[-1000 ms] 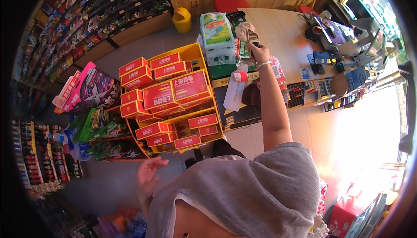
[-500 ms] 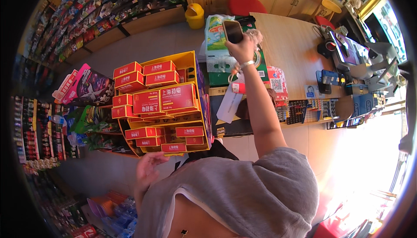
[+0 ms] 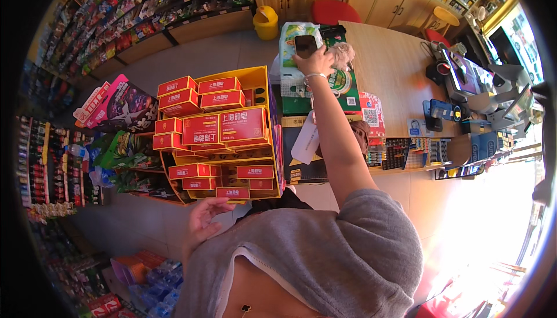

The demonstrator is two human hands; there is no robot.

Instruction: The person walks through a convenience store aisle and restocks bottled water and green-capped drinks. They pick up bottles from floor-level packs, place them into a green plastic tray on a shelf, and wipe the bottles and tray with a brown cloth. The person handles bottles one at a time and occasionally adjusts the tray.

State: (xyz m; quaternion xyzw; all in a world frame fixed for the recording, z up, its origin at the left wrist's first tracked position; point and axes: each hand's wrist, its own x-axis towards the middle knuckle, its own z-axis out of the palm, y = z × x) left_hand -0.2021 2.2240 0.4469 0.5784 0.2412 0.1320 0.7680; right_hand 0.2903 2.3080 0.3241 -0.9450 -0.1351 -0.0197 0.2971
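With my right arm stretched far forward, my right hand [image 3: 316, 62] has its fingers closed on the near end of a dark-screened phone [image 3: 306, 45]. The phone rests flat or nearly flat on a green and white plastic-wrapped pack [image 3: 288, 57]; I cannot tell if it fully touches. Beside that hand is a pale pink fluffy pompom [image 3: 343, 55]. My left hand [image 3: 206, 219] is raised near the front edge of a yellow display stand [image 3: 261, 80]. Its fingers are loosely apart and hold nothing. Red soap boxes [image 3: 223, 129] sit in stacks on the stand's tiers.
A wooden counter [image 3: 394, 62] extends to the right, carrying phones [image 3: 444, 109] and a checkout screen [image 3: 464, 74]. Green boxes [image 3: 297, 104] and a red card [image 3: 371, 115] lie near my right arm. Snack shelves [image 3: 145, 16], a yellow bin [image 3: 266, 23] and a red-seated chair [image 3: 335, 11] stand beyond.
My right hand has lowered the phone from a tilted, raised position onto the plastic-wrapped pack. My left hand has shifted slightly right and up. The view has moved a little.
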